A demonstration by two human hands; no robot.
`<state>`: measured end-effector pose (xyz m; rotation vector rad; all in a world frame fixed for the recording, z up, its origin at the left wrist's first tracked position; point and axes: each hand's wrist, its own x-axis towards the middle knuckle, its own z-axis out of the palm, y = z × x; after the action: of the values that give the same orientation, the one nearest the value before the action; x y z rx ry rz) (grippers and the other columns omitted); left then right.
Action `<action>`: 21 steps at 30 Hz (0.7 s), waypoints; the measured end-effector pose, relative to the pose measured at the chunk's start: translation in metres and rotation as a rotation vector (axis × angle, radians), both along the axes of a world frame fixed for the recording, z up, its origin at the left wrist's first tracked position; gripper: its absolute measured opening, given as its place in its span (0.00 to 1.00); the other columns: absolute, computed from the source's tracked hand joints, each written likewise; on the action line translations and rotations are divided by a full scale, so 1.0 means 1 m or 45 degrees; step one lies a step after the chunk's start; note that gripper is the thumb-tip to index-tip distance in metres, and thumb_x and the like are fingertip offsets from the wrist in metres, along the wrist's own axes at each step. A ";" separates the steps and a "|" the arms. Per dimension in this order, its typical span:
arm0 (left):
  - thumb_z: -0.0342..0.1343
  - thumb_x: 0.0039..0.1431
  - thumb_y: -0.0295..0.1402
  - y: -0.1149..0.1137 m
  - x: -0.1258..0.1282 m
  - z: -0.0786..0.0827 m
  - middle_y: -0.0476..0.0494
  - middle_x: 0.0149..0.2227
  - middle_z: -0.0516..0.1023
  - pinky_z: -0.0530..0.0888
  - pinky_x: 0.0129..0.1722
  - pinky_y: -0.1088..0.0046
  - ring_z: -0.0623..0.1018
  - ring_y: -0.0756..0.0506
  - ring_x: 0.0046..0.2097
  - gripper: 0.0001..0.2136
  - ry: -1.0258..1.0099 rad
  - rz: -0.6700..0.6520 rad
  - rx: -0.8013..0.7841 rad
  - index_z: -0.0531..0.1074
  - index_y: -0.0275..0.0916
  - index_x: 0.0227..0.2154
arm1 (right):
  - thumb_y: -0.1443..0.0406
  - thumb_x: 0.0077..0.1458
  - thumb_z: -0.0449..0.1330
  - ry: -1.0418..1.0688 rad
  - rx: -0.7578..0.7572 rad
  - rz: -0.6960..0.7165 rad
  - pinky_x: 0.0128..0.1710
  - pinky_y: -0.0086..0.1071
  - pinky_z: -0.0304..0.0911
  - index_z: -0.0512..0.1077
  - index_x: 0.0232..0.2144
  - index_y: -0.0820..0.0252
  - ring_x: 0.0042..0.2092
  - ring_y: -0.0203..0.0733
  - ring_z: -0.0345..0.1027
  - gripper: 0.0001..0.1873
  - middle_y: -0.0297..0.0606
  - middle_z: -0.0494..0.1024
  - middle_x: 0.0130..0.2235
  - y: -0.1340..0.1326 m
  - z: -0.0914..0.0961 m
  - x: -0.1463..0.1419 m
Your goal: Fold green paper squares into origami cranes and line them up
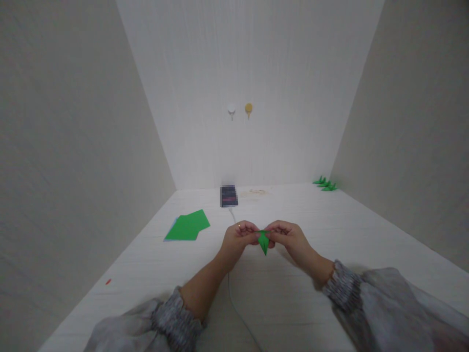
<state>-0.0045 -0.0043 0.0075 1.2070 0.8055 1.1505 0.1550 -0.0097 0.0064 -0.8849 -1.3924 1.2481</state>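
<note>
Between my two hands, above the white table, is a small folded piece of green paper (264, 243) with its pointed tip facing down toward me. My left hand (242, 238) pinches its left upper edge between thumb and fingers; a ring shows on one finger. On the other side, my right hand (287, 236) pinches the right upper edge the same way. My fingers cover part of the folds. To the left lie flat sheets of green paper (185, 226), overlapping, with a pale bluish edge showing under them.
Several folded green paper pieces (326, 184) sit in the far right corner. A dark, blurred-out device (229, 196) stands at the back with a white cable (234, 298) running toward me beneath my left arm. A small red object (108, 281) lies left. Walls enclose three sides.
</note>
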 end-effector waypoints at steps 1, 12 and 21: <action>0.61 0.38 0.30 0.000 0.000 0.000 0.49 0.21 0.72 0.69 0.28 0.75 0.72 0.52 0.25 0.09 -0.001 -0.012 0.001 0.69 0.33 0.24 | 0.65 0.40 0.62 0.005 -0.002 -0.008 0.22 0.27 0.59 0.71 0.23 0.63 0.21 0.32 0.64 0.06 0.31 0.72 0.17 0.000 0.000 0.000; 0.60 0.40 0.29 -0.003 -0.002 -0.002 0.44 0.24 0.76 0.72 0.34 0.63 0.76 0.46 0.28 0.08 -0.143 -0.125 -0.046 0.68 0.32 0.24 | 0.64 0.41 0.61 0.006 0.053 0.026 0.24 0.29 0.60 0.71 0.23 0.62 0.22 0.33 0.64 0.06 0.31 0.71 0.18 0.002 -0.004 0.002; 0.62 0.38 0.28 -0.001 -0.003 -0.005 0.45 0.25 0.77 0.71 0.33 0.69 0.76 0.48 0.28 0.10 -0.134 -0.192 -0.018 0.70 0.31 0.26 | 0.66 0.41 0.62 0.122 0.024 0.098 0.23 0.28 0.59 0.70 0.23 0.62 0.21 0.32 0.63 0.05 0.31 0.71 0.19 0.004 -0.009 0.004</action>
<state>-0.0075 -0.0052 0.0024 1.1652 0.6314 1.0732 0.1590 -0.0058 -0.0022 -0.7545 -1.3706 1.3166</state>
